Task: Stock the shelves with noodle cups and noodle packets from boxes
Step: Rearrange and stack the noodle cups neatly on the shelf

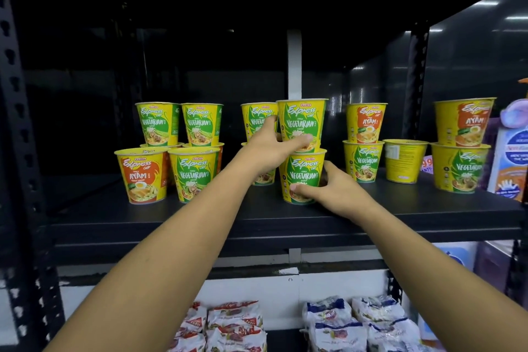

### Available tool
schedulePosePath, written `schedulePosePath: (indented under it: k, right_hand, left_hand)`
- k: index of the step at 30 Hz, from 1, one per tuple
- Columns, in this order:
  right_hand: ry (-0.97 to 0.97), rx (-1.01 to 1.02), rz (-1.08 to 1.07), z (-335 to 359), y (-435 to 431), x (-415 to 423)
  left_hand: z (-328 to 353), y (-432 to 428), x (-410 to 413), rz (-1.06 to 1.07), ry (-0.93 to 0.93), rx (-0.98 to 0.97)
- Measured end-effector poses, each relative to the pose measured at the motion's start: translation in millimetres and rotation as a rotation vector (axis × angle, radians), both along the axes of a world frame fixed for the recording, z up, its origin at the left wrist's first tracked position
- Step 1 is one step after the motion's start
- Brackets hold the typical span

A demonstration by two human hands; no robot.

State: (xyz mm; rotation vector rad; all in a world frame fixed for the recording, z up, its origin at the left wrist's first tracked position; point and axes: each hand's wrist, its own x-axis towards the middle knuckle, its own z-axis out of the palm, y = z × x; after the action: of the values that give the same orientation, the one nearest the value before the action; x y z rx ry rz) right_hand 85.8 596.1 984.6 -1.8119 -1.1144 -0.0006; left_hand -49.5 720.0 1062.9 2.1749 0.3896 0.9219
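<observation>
Yellow noodle cups stand in stacks of two along the black shelf [120, 217]. At the middle, a green Vegetarian cup [303, 120] sits on top of another Vegetarian cup [303, 171]. My left hand [268, 148] grips the upper cup near its base, thumb across the front. My right hand [328, 188] grips the lower cup near its bottom, thumb on the front. A further stack [257, 120] stands just behind my left hand. Noodle packets lie on the shelf below, red-and-white ones [228, 326] at the middle and blue-and-white ones [360, 323] to the right.
Two stacks stand at the left, fronted by an orange Ayam cup [143, 174] and a Vegetarian cup [194, 174]. At the right are an Ayam-on-Vegetarian stack [364, 143], a single cup [404, 160] and another stack [463, 146]. Boxed goods [511, 157] sit at the far right. A perforated black upright [17, 151] frames the left.
</observation>
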Motion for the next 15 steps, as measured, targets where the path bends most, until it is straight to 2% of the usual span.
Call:
schedulePosePath:
  k: [9, 15]
  right_hand:
    - [-0.017, -0.002, 0.011, -0.7, -1.7, 0.9]
    - [-0.009, 0.004, 0.017, -0.6, -1.3, 2.6]
  left_hand:
    - [6.0, -5.1, 16.9, 0.039, -0.058, -0.006]
    - [6.1, 3.1, 8.5, 0.078, -0.254, -0.059]
